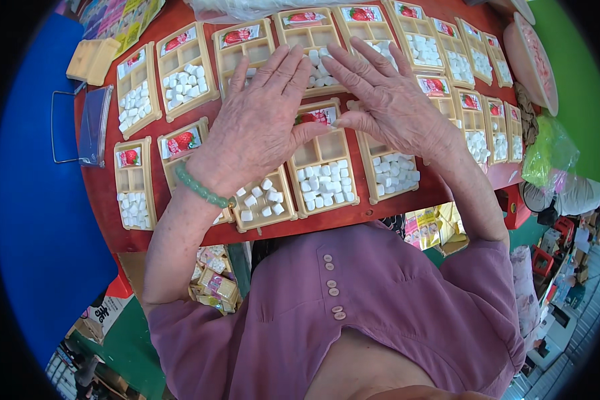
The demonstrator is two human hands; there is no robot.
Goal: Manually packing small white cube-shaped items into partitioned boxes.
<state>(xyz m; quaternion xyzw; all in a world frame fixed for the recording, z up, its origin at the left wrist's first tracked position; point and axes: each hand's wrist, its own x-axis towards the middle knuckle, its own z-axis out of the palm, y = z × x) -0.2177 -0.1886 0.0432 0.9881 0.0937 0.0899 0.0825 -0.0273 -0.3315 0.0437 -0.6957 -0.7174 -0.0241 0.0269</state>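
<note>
Both my hands hover palm down over two rows of beige compartment trays on a red table. My left hand (253, 127), with a green bead bracelet (197, 187) at the wrist, has its fingers stretched out and holds nothing. Likewise empty, my right hand (393, 100) spreads its fingers over the neighbouring trays. Between and below them sits a tray (291, 193) of white marshmallow-like pieces (325, 183) with a strawberry-printed sachet (317, 117) in its upper part. Another tray (365, 177) stands to its right. Left of these, a tray with fewer white pieces (263, 200) is partly hidden by my left hand.
A pink-filled bowl (533, 60) stands at the far right, near a clear greenish plastic bag (550, 157). Stacked empty trays (92, 60) and a clear plastic box (96, 127) lie at the left. Plastic film (247, 8) lies along the back. Packed goods (217, 283) sit below the table edge.
</note>
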